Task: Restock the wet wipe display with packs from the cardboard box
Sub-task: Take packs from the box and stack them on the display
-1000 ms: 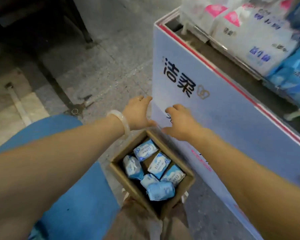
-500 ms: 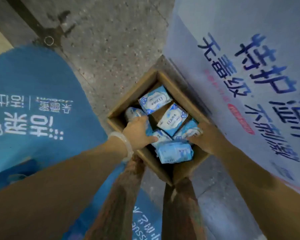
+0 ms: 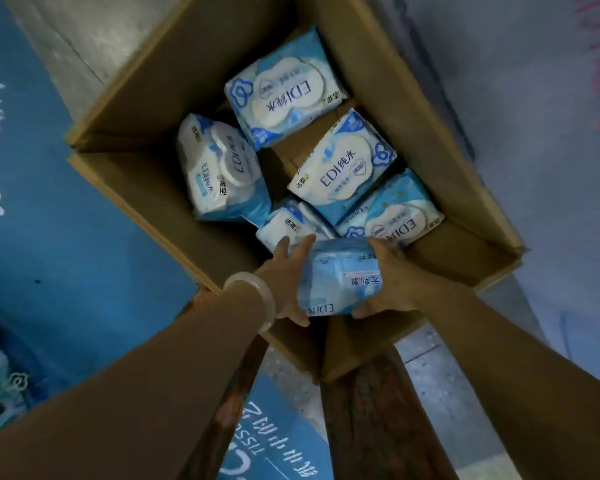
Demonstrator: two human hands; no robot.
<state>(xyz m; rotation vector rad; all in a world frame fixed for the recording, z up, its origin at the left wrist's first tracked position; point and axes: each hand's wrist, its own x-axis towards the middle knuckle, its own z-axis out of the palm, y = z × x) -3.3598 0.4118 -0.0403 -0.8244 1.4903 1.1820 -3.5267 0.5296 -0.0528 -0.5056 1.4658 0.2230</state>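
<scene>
Both hands are closing on 1 soft, crinkled plastic wet wipe pack [image 3: 340,275] at the near end of the cardboard box [image 3: 174,88]. The left hand [image 3: 284,282] is pressing the pack's left side with fingers stretched forward and thumb tucked under its near edge; a pale, smooth bangle [image 3: 257,292] is sitting on that wrist. The right hand [image 3: 392,282] is cupping the pack's right side, fingers curled over the far corner and thumb showing under the near corner. The pack is glossy blue and white, pillow-shaped, and is lying just above the near wall of the box.

Inside the box, 5 more packs are lying loose at mixed angles: 1 [image 3: 281,88] at the far end, 1 [image 3: 219,168] tilted against the left wall, 1 [image 3: 343,164] in the middle, 1 [image 3: 392,216] toward the right wall, and 1 [image 3: 291,223] partly hidden just beyond the left fingers. Bare brown cardboard is showing between them on the box floor, and the far-left part of the box is holding open room. The box walls are matte, corrugated, with straight raw edges and flaps folded outward.

The box is sitting on a grey speckled floor [image 3: 84,36]. A blue printed panel [image 3: 49,202] is lying to the left, and a pale printed display wall [image 3: 551,133] is running close along the right.
</scene>
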